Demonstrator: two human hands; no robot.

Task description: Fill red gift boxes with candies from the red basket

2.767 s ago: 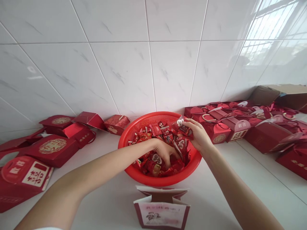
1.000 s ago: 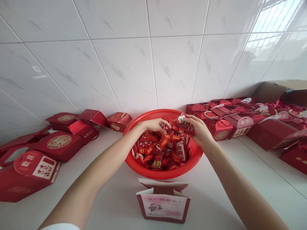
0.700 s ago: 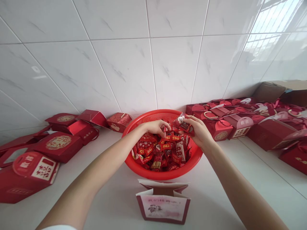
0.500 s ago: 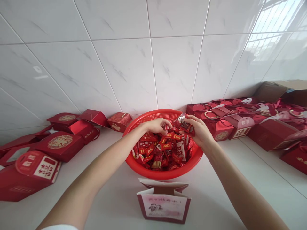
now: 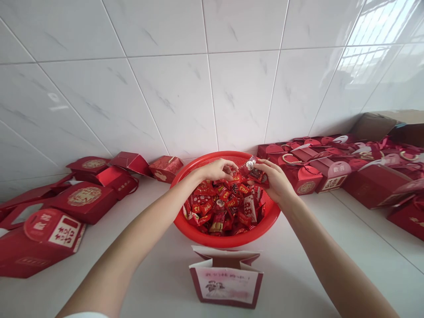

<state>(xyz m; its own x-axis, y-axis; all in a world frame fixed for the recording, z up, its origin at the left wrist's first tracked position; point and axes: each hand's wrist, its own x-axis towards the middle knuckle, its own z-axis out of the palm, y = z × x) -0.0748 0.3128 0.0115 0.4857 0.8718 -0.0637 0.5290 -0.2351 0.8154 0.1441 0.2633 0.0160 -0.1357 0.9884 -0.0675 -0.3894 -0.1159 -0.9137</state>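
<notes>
Centrally, a red perforated basket [image 5: 227, 240] stands on the white surface [image 5: 149, 274], holding a heap of wrapped sweets [image 5: 228, 207], mostly red. Your left hand [image 5: 220, 170] is over the far part of the heap, its fingers curled and close together; you cannot tell from this view whether they grip a sweet. Your right hand [image 5: 273, 179], at the basket's right side, holds dark packets with clear wrapping [image 5: 256, 172] (one bears a white round mark) between thumb and fingers. Nearest you, just beside the basket's front rim, stands an open paper box [image 5: 227, 282], upright, its top flaps spread and a printed couple on its front. Red gift boxes [image 5: 79, 198] lie to the left; a denser group of boxes [image 5: 334, 172] fills the right, beside the tiled wall [image 5: 168, 101].
</notes>
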